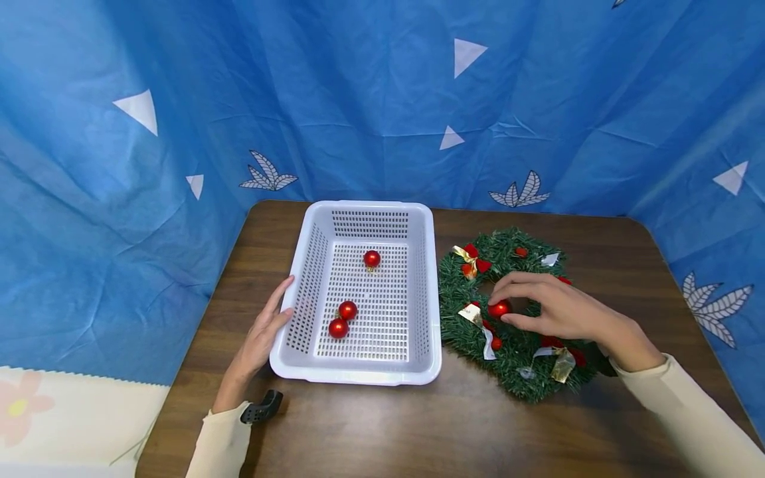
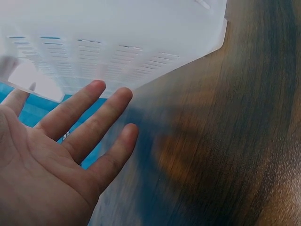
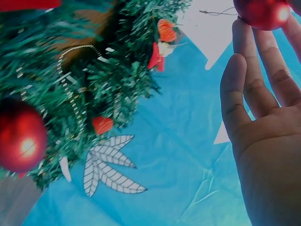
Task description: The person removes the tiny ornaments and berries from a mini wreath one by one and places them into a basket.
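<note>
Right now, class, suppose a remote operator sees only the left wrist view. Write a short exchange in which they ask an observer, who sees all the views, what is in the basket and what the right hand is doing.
Operator: My view shows the left hand and the basket from outside only. What is inside?
Observer: Three red balls lie in it, two close together and one farther off.
Operator: And what is the right hand doing?
Observer: It pinches another red ball over the green wreath.
</note>
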